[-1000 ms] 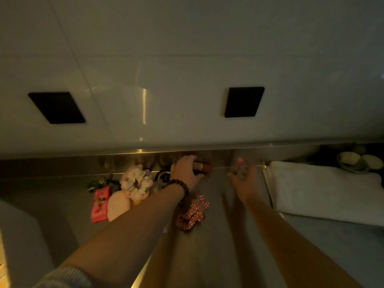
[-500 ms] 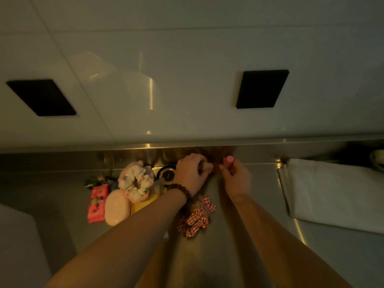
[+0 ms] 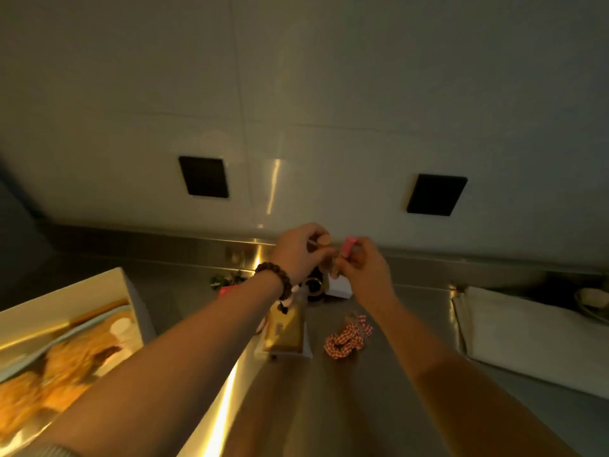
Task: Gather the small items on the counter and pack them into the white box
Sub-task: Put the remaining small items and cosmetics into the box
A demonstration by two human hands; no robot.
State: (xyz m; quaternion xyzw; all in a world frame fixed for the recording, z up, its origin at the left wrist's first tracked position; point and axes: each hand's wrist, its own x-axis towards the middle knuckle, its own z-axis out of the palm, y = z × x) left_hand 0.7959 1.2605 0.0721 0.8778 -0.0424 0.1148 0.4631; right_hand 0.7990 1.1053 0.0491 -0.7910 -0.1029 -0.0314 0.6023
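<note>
Gathering step underway, I judge: left hand (image 3: 301, 250) curling fingers around small tan item, right hand (image 3: 361, 270) pinching pink tube (image 3: 347, 250) at 12 o'clock. White box (image 3: 130, 303) sitting open at 9 o'clock. Am next needing carry to box; checked scrunchie (image 3: 346, 339) waiting on counter (image 3: 412, 324).

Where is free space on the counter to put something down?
Bare steel lies between the checked scrunchie and the folded white cloth, and nearer the camera between the forearms. It is crowded under the left hand, beside the white box.
</note>
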